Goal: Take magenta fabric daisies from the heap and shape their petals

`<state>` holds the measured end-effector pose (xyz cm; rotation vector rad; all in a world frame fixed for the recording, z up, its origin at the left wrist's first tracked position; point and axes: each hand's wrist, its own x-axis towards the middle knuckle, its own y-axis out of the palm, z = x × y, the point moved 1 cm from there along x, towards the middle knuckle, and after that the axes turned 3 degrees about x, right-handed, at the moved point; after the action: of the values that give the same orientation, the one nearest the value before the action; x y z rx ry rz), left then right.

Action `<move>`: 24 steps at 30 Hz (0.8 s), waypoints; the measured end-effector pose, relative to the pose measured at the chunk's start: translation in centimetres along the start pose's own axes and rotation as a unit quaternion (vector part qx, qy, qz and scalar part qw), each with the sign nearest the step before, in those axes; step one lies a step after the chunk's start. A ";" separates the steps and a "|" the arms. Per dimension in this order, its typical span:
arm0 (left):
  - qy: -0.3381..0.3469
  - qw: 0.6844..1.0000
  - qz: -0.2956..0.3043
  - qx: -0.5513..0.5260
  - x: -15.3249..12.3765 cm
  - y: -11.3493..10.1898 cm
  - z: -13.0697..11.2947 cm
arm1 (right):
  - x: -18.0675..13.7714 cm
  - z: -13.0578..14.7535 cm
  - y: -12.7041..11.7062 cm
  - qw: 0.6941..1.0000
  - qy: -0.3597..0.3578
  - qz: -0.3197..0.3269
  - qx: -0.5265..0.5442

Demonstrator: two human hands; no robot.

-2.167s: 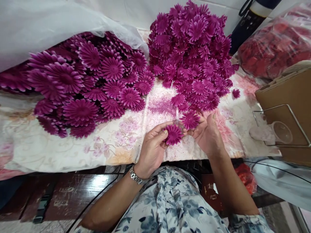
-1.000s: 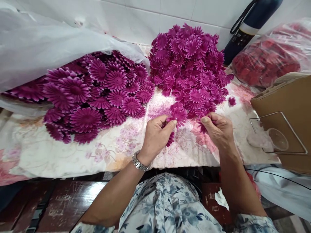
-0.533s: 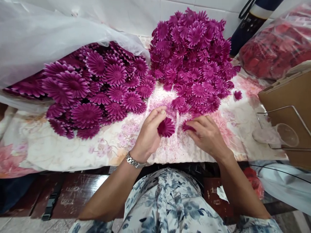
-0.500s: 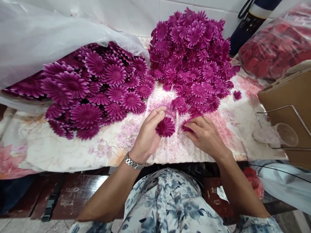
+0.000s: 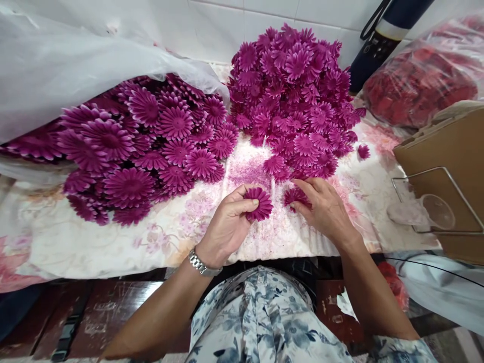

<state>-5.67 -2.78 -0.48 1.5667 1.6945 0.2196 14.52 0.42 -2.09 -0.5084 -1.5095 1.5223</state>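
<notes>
Between the thumb and fingers of my left hand [image 5: 229, 222] is a purple artificial flower head [image 5: 261, 204], its petals facing up. My right hand [image 5: 323, 206] has its thumb and fingers around a second purple flower head [image 5: 295, 197], close to the cloth and a short gap to the right of the first. Part of that second flower is hidden by the fingers. Just beyond my right hand rises a tall heap of smaller purple flower heads [image 5: 291, 96]. To the left of my left hand lies a pile of larger purple flower heads [image 5: 176, 123], spilling from a white plastic bag [image 5: 94, 55].
A floral tablecloth [image 5: 113, 252] covers the table, with purple dust in the middle. One small flower [image 5: 363, 152] lies alone at right. Farther right stand a cardboard box [image 5: 449, 146], a clear plastic scoop [image 5: 416, 214], a dark blue umbrella [image 5: 372, 50] and a bag of red petals [image 5: 419, 80].
My left thumb has come down onto the petals of its flower. The right fingers have shifted, so more of the second flower shows. The whole view has tilted slightly.
</notes>
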 end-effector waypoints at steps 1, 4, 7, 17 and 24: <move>-0.001 1.000 0.001 0.000 0.0 0.0 0.1 | 0.1 -0.1 0.2 1.000 -0.004 0.006 0.004; -0.005 1.000 0.006 0.002 0.0 -0.1 0.3 | 0.3 -0.3 0.7 0.999 -0.034 -0.003 0.035; -0.009 1.000 0.008 0.012 0.0 -0.2 0.4 | 0.4 -0.1 0.5 0.996 -0.053 -0.044 0.057; -0.015 0.998 -0.010 0.053 0.0 0.1 0.2 | 3.3 -0.9 -5.4 0.970 -0.014 -0.240 0.038; -0.024 0.998 0.000 0.061 -0.2 1.3 0.4 | 7.1 -4.7 -4.7 0.978 0.029 -0.208 -0.007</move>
<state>-4.48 -2.82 0.12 1.6478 1.6976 0.0774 16.15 8.12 3.62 -0.2220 -1.4728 1.1605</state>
